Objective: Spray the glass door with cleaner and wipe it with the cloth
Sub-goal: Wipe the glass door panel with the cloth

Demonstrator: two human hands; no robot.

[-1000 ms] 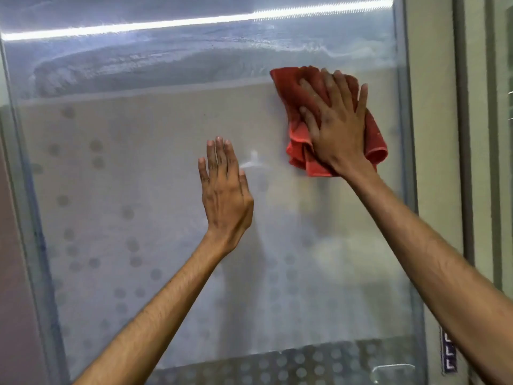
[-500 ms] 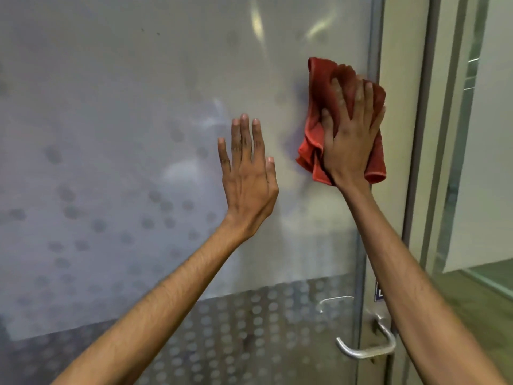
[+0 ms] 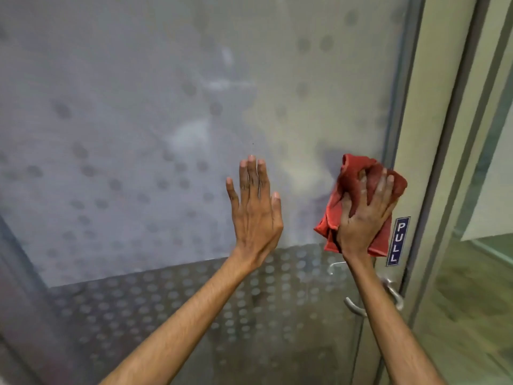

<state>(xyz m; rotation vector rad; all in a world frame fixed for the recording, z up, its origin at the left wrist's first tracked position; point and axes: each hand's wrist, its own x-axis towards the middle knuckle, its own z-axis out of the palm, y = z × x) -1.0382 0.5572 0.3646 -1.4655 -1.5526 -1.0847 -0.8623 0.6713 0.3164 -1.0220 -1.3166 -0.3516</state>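
A frosted glass door (image 3: 138,107) with a dotted pattern fills most of the view. My right hand (image 3: 361,220) presses a crumpled red cloth (image 3: 333,212) against the glass near the door's right edge, fingers curled into the fabric. My left hand (image 3: 255,212) lies flat on the glass to the left of the cloth, fingers together and pointing up, holding nothing. No spray bottle is in view.
A curved metal door handle (image 3: 388,295) sits below my right hand. A blue PULL sign (image 3: 396,241) is on the glass beside the cloth. The pale door frame (image 3: 433,134) and another glass panel (image 3: 485,218) stand to the right.
My right hand has wiped the red cloth downward along the door's right edge, from the top area to just above the handle. My left hand stays flat on the glass.
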